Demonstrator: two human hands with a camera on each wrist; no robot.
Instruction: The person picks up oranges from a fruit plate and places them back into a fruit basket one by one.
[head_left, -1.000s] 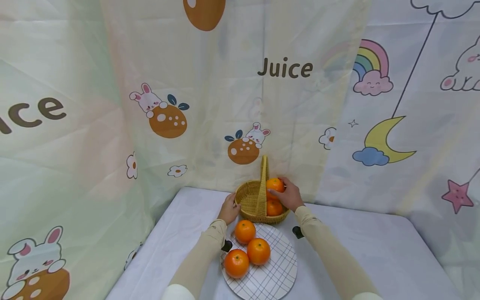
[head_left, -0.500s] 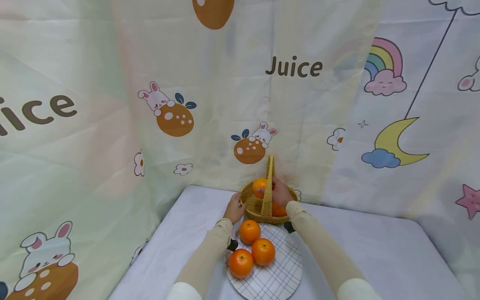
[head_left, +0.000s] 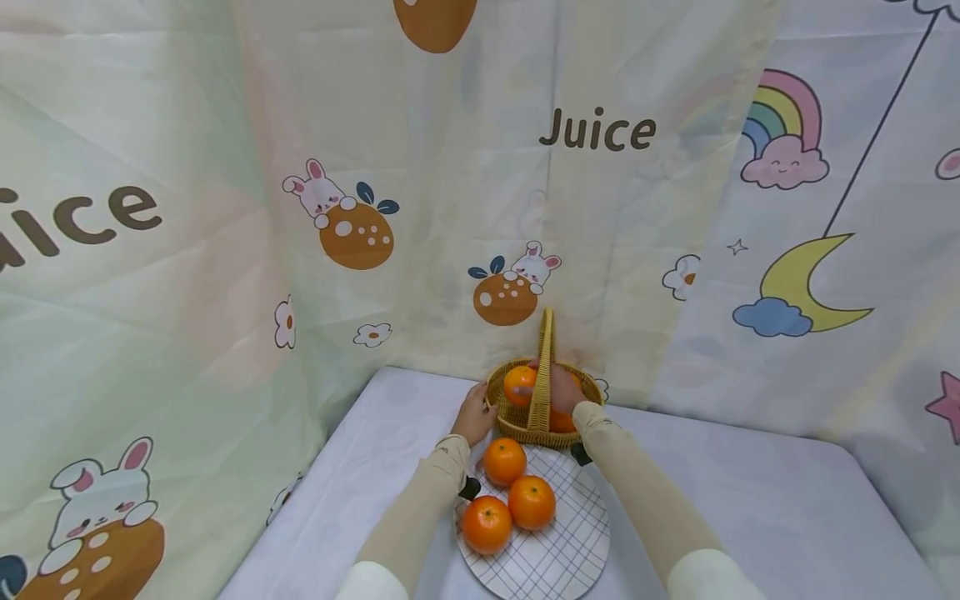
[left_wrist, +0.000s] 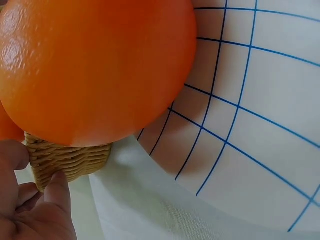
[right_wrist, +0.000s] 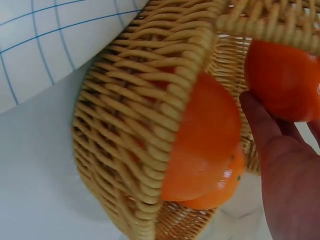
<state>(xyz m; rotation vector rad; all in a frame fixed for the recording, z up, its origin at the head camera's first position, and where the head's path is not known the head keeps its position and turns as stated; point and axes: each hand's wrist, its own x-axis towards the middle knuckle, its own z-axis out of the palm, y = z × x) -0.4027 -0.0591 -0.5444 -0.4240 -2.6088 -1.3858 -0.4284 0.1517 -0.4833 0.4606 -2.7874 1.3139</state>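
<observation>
A wicker basket with a tall handle stands at the table's back edge. My left hand grips its left side; in the left wrist view the fingertips press on the weave. My right hand reaches in beneath the handle and holds an orange, low in the basket's left half. The right wrist view shows thumb and fingers around this orange. Two more oranges lie in the right half, partly covered by the rim and each other.
Before the basket lies a round plate with a blue grid pattern. Three oranges, one at the back, one in the middle and one at the front left, sit on it. A printed curtain hangs behind the table.
My right hand has carried its orange leftward under the handle and lowered it into the basket's left half. My left hand keeps its grip on the basket. The head view has turned slightly left.
</observation>
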